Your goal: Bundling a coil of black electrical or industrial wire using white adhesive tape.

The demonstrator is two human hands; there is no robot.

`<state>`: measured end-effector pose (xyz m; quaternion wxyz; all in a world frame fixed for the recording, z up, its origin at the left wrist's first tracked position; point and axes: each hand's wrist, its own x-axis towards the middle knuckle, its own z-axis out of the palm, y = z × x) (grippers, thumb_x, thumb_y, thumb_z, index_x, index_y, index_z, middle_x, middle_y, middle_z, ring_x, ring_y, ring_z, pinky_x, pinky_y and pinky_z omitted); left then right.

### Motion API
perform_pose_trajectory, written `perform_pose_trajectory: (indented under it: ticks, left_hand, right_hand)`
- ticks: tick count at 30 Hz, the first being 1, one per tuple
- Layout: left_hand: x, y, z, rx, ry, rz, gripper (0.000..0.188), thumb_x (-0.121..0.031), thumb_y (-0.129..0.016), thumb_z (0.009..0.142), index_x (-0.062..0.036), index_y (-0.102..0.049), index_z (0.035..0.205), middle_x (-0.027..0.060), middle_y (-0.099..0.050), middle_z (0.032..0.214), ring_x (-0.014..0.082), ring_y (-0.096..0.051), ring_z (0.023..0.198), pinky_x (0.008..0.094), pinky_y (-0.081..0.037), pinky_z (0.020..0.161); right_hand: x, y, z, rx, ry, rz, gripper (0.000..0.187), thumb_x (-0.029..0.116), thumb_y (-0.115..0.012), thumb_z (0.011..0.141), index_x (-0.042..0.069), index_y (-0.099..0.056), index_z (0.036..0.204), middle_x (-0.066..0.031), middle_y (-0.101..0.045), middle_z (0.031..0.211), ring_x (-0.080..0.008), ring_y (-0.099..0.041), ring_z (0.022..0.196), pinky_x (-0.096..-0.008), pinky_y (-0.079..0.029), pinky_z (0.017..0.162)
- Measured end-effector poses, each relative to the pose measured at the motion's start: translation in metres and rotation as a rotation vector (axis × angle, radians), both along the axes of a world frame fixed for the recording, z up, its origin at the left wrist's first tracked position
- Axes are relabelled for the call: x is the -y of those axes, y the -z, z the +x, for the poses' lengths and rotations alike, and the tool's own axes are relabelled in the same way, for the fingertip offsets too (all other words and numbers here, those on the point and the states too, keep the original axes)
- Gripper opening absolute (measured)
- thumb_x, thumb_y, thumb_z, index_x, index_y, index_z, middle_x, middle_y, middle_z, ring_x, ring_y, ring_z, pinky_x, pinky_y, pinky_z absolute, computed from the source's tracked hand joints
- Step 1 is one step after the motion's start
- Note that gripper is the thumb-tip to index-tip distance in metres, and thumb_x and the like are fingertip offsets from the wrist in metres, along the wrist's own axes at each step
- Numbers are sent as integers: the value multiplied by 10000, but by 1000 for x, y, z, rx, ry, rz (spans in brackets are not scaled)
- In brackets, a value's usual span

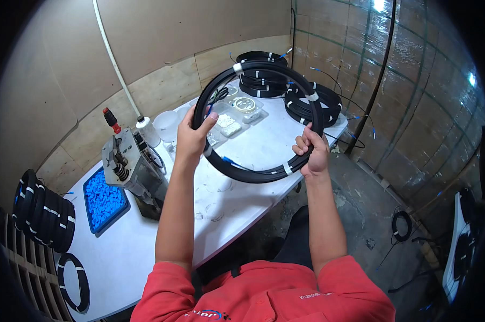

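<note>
Between my two hands, raised above the white table, hangs a coil of black cable [242, 173] bound with several white tape bands. My left hand [193, 137] grips its left side, the thumb lying across the inside of the ring. On the right side my right hand [313, 149] has its fingers wrapped round the bundle. A blue connector end [229, 161] shows against the lower left of the ring. Through the ring I see clear plastic trays [259, 116] with small white parts and a roll of tape [245, 104].
Stacked black coils stand at the table's far end [263, 86], [313, 104] and left end [44, 214]. A metal machine [137, 172] stands beside a tray of blue pieces [104, 201]. Loose cable ends stick out toward the plastic-wrapped boxes [425, 107] on the right.
</note>
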<state>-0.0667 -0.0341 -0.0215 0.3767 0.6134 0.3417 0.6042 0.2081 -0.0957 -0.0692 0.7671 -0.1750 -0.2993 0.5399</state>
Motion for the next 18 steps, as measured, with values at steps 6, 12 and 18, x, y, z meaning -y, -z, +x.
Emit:
perform_pose_trajectory:
  ticks: [6,12,18]
  left_hand:
    - [32,58,48,731,232,-284,489,-198,-713,873,-22,-469,1259,48,-571,1051,150,-567,979,282,-442,875]
    - [25,39,66,871,198,-343,120,-86,-625,862,-102,-506,875,-3,-510,759,118,-495,667,297,-436,615]
    - [19,39,57,859,215,-281,158,-63,-622,856,-113,-473,866,-16,-462,728,91,-418,598,278,-380,548]
  right_hand:
    - [-3,-3,-23,-180,191,144,101,80,-589,874,131,-524,932,39,-382,639,-69,-359,528,-240,-324,500]
    - [-4,8,-49,-294,161,167,109,93,-565,891,140,-501,965,34,-377,648,-86,-360,549,-261,-350,546]
    - [0,17,-52,-158,125,180,170,186,-603,929,120,-489,1036,-8,-468,724,-158,-493,711,-343,-446,737]
